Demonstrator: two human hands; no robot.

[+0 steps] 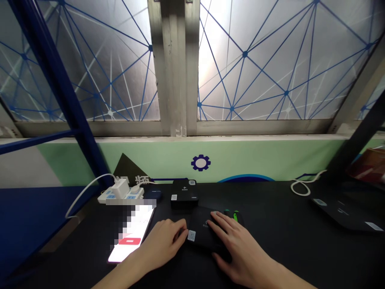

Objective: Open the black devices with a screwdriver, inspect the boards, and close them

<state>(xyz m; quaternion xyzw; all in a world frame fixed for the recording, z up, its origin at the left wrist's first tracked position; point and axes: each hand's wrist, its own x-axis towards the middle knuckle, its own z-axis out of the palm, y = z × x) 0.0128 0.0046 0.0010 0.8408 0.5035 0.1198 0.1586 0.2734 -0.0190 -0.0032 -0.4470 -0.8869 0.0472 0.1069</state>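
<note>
A flat black box point(203, 226) with a white label on its near left corner lies on the black table in front of me. My left hand point(168, 239) is at its left edge, fingers curled in and thumb against the label's side; whatever sits between thumb and fingers is hidden. Across the right part of the box rests my right hand point(237, 245), its fingers stretched out over the top and its thumb apart at the near side. Just beyond those fingers lies a black and green object point(236, 216), partly covered. Behind stands a second black box point(184, 192) with labels.
A phone point(132, 237) with a lit screen lies left of my left hand. Farther back are a white power strip point(104, 196) with a plugged-in charger and a small dark object point(153, 194). At right are a black package point(343, 214) and a white cable point(300, 188).
</note>
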